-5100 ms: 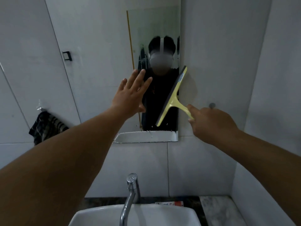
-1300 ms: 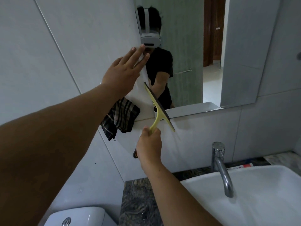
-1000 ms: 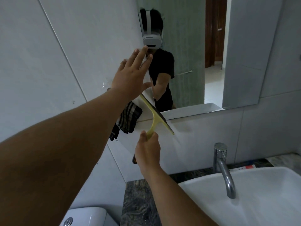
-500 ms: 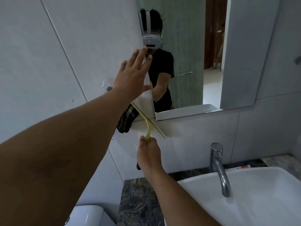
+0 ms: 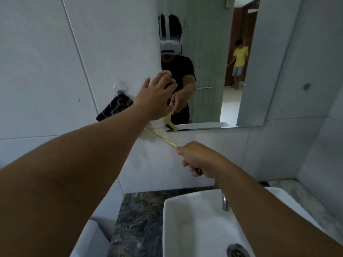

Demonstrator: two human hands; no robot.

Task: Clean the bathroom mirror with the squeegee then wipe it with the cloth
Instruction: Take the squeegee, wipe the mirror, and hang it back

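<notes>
Cloth [image 5: 115, 106] hanging just left of left hand [image 5: 156, 97], untouched. Left hand spread flat, released, by mirror [image 5: 207, 71] edge. Squeegee [image 5: 161, 139] gripped in right hand [image 5: 196, 158], now dropped below mirror's bottom edge: stroke likely finished, wipe pending.

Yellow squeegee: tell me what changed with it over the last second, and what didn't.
The yellow plastic squeegee has dropped down off the wall mirror to its bottom edge, and now lies nearly flat, edge-on. The right hand kept its grip on the handle and moved lower and rightward. The left hand stays raised and open; the dark checked cloth still hangs on its hook.
</notes>
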